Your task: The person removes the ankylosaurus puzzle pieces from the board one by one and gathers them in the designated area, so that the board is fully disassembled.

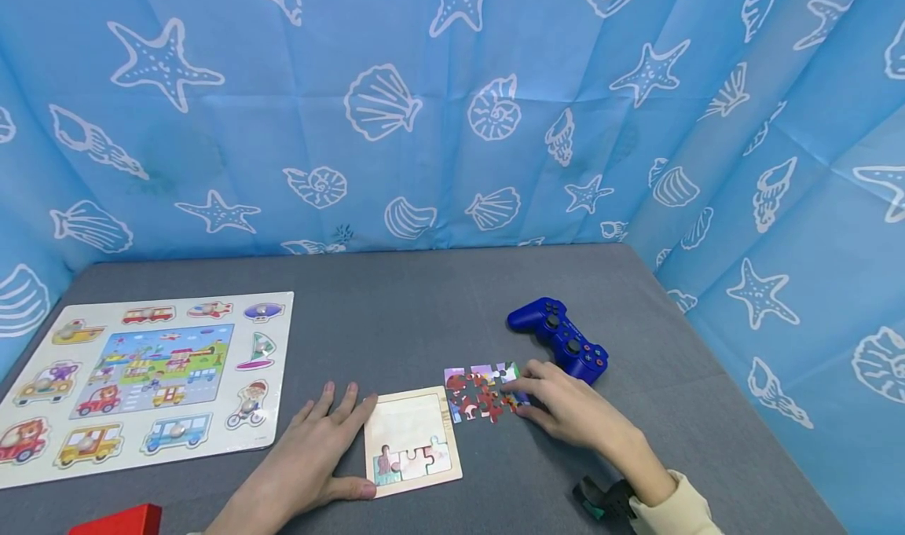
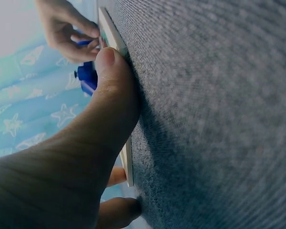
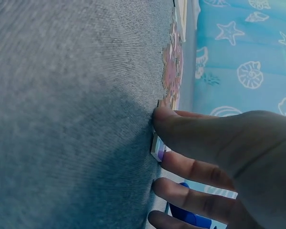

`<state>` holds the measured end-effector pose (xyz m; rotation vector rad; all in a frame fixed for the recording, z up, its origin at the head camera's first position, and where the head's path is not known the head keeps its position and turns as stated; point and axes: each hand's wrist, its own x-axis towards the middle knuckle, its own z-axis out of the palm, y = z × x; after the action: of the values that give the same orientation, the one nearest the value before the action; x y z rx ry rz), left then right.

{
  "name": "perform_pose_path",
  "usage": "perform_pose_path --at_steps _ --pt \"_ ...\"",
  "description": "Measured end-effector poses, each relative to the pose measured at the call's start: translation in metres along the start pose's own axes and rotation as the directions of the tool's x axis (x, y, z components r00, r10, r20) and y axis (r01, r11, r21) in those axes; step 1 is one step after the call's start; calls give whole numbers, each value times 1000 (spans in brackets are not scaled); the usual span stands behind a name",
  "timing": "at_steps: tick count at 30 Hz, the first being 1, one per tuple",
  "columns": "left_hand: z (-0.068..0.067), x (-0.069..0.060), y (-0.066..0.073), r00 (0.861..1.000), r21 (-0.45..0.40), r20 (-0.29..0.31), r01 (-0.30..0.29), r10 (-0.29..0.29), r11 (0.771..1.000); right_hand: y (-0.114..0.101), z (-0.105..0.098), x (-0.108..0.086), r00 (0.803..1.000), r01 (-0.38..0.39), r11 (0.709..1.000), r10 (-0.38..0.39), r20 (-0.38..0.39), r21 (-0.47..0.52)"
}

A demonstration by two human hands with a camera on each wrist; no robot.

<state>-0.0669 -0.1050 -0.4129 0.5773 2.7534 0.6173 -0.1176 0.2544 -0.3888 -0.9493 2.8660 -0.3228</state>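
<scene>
A square wooden puzzle tray (image 1: 413, 396) lies in front of me, with a few pale jigsaw pieces (image 1: 412, 463) fitted along its lower side. My left hand (image 1: 311, 456) rests at the tray's left side; the thumb touches the lower left corner and the index finger the upper left one. To the right of the tray, red and purple loose jigsaw pieces (image 1: 481, 393) lie close together. My right hand (image 1: 569, 405) pinches a puzzle piece (image 3: 157, 147) between thumb and fingers at the right end of this group, low at the table; the fingers partly cover it.
A blue game controller (image 1: 558, 337) lies beyond my right hand. On the left is a large vehicle knob-puzzle board (image 1: 276, 386). A red object (image 1: 120, 521) shows at the lower left edge. Near my right wrist sits a black device (image 1: 601, 497). A blue shell-patterned curtain (image 1: 424, 166) surrounds the grey table (image 1: 396, 307).
</scene>
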Motion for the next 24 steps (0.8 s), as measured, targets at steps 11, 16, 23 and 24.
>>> perform_pose_path --at_steps 11,16,23,24 --pt "-1 0 0 1000 17 6 8 -8 1000 -10 -8 4 999 16 1000 -17 -50 -25" --pt "-1 -1 0 1000 4 17 2 -2 1000 -22 -10 10 997 39 999 -40 -62 -12" --pt "-2 -3 0 1000 -6 16 -20 20 1000 -39 -8 20 994 98 995 -97 -42 21" --pt "-1 -3 0 1000 -3 12 -20 20 1000 -41 -7 22 994 106 994 -105 -33 25"
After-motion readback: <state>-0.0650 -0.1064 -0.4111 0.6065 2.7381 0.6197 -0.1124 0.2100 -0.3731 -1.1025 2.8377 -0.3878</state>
